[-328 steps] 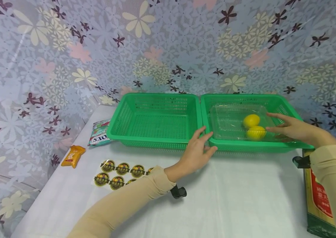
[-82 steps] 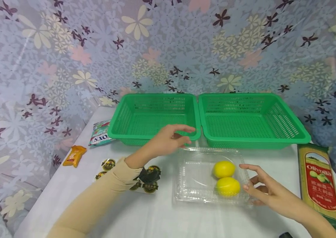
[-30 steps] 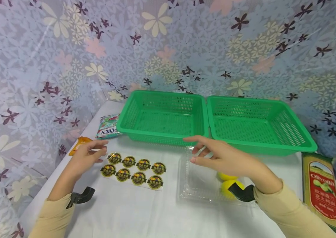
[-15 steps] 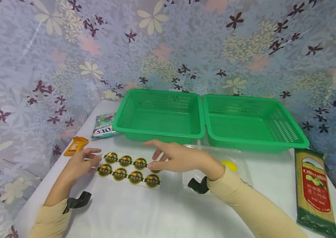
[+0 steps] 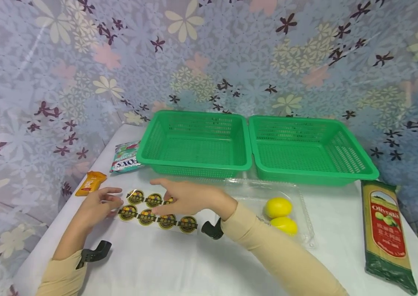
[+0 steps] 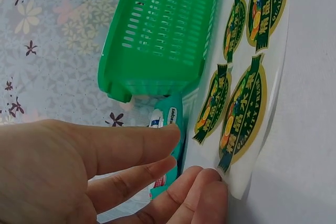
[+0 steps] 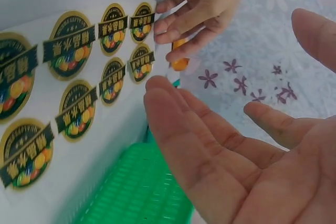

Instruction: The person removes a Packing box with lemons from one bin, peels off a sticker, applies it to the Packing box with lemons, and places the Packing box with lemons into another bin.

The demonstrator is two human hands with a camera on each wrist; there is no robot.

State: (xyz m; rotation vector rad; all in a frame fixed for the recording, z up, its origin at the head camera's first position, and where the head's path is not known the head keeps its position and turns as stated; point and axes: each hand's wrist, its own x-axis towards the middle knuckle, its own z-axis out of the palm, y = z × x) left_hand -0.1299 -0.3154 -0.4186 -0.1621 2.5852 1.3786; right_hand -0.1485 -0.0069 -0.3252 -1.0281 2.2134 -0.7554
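Observation:
A white sheet of round black-and-gold fruit stickers (image 5: 167,222) lies on the table, left of centre. At its left edge is my left hand (image 5: 95,207); in the left wrist view its bent fingertips (image 6: 211,187) touch the sheet's corner, with thumb and fingers apart. My right hand (image 5: 194,199) reaches over the sheet, hiding some upper stickers in the head view. Its fingers are spread and hold nothing, as the right wrist view shows. To the right, partly behind my right forearm, a clear plastic clamshell box (image 5: 308,224) contains two lemons (image 5: 278,207).
Two green plastic baskets (image 5: 194,167) stand side by side at the back. A Fox's candy bag (image 5: 125,158) and a small orange packet (image 5: 91,183) lie at the left. A long Olivoila pasta pack (image 5: 388,234) lies at the right edge.
The clamshell with lemons came out of the right basket onto the table. Then my right hand left it and moved left over the stickers, while my left hand went to the sheet's left edge.

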